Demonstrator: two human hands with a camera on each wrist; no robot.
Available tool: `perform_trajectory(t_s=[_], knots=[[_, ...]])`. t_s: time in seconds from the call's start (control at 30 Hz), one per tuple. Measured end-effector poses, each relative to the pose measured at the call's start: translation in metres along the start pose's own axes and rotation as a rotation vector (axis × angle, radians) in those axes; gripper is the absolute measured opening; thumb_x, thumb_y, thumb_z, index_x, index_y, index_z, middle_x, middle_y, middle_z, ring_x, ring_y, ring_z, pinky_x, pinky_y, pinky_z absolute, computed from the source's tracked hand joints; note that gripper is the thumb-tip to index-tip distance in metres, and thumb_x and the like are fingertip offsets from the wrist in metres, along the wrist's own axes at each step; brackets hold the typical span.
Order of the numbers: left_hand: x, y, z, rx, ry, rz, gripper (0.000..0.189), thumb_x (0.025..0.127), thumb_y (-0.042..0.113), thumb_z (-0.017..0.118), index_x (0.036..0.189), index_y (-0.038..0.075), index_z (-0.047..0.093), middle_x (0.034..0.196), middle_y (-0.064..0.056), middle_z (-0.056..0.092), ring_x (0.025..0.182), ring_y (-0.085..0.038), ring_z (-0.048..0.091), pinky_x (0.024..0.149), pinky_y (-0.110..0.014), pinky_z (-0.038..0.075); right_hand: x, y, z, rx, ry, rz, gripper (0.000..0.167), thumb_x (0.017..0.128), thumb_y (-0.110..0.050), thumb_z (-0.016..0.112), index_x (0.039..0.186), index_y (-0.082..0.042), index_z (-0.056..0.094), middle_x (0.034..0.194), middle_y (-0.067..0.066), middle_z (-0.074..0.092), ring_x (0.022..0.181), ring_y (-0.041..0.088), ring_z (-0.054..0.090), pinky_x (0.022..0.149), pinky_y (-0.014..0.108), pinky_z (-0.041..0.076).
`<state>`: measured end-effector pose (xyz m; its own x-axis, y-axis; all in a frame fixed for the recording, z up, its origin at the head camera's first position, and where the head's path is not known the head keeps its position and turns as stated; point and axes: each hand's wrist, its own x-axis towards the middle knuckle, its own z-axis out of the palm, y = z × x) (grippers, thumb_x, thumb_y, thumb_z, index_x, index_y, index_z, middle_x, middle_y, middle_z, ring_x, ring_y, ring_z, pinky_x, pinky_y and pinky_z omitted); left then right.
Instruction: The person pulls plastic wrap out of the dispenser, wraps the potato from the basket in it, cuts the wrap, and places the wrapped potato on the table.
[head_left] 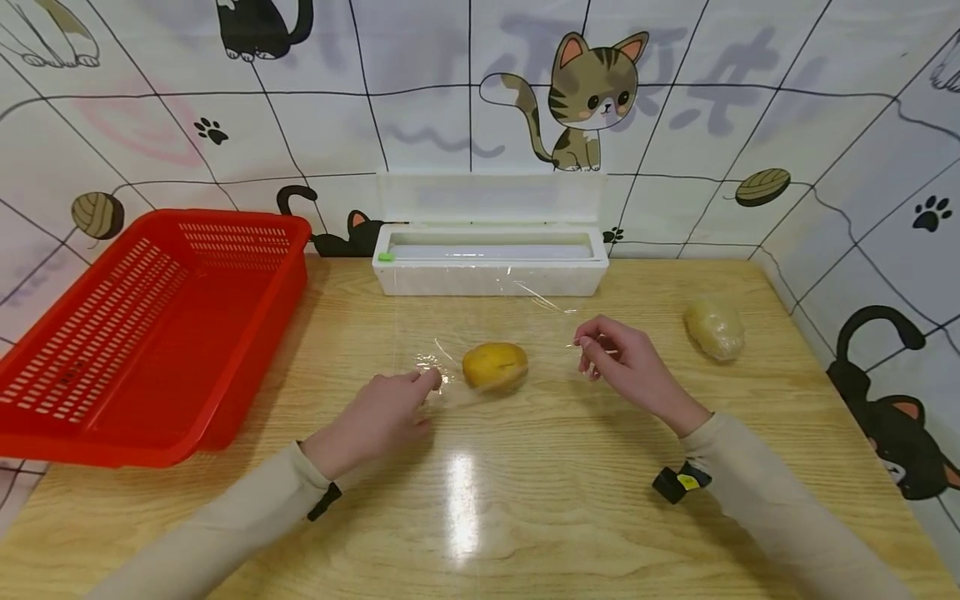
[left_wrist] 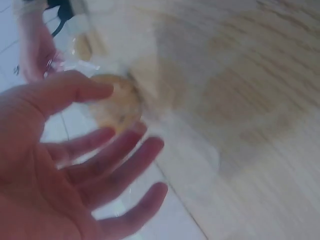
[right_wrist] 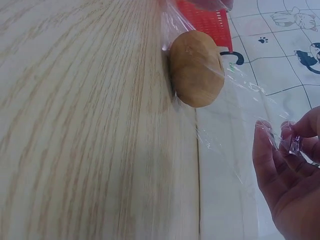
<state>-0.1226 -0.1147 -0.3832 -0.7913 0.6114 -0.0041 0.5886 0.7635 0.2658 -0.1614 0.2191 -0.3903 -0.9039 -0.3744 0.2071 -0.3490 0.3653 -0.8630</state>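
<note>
Potato (head_left: 495,365) in the middle of the head view rests on the bench (head_left: 570,517), between the two hands, just beside the left grip (head_left: 386,408) and a little farther from the right grip (head_left: 618,362). The left grip is spread, thumb apart from loosely bent fingers; its wrist view, blurred, puts the potato at upper left, just past the thumb tip, and whether they touch I cannot tell. The right grip pinches clear plastic film (head_left: 442,354), gathered into a shiny bunch at the fingertips, at right in its own wrist view, with the potato at upper centre. The potato is a smooth, yellow-brown oval; the film about it is thin, creased and glinting. Behind, at upper centre, stands a long white box (head_left: 491,281) with its lid raised. A second potato (head_left: 714,331), rounded and glossy under film, lies at right. At left sits a red plastic basket (head_left: 213,417), its sides pierced with slots. The bench has pale, streaked wood grain.
</note>
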Motion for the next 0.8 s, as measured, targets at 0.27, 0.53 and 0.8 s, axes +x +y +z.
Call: perform_trajectory(t_s=[0.27,0.53,0.8], knots=[[-0.008,-0.016,-0.021,-0.225,-0.126,0.084,0.018,0.081,-0.003,0.071,0.093,0.004,0.061,0.084,-0.003,0.066,0.078,-0.018,0.064,0.071,-0.033,0.053,-0.002,0.000,0.001,-0.005,-0.006,-0.008,0.007,0.097,0.003,0.052,0.099,0.005,0.058,0.078,0.011,0.060,0.063,0.022,0.061,0.055,0.033,0.054],[-0.005,-0.031,-0.031,-0.334,-0.125,0.236,0.010,0.084,-0.005,0.070,0.088,0.004,0.067,0.082,-0.001,0.067,0.074,-0.010,0.062,0.070,-0.029,0.053,-0.002,0.003,0.005,-0.074,-0.026,-0.060,0.010,0.097,0.006,0.049,0.100,0.001,0.058,0.080,0.012,0.059,0.062,0.023,0.059,0.052,0.032,0.052],[0.002,-0.048,-0.031,-0.543,-0.266,0.213,0.007,0.089,0.000,0.066,0.096,0.002,0.066,0.086,-0.003,0.066,0.075,-0.012,0.060,0.070,-0.025,0.051,-0.002,0.010,0.008,-0.134,-0.047,-0.044,0.009,0.100,0.001,0.046,0.099,-0.002,0.055,0.079,0.013,0.059,0.057,0.021,0.059,0.051,0.030,0.051]])
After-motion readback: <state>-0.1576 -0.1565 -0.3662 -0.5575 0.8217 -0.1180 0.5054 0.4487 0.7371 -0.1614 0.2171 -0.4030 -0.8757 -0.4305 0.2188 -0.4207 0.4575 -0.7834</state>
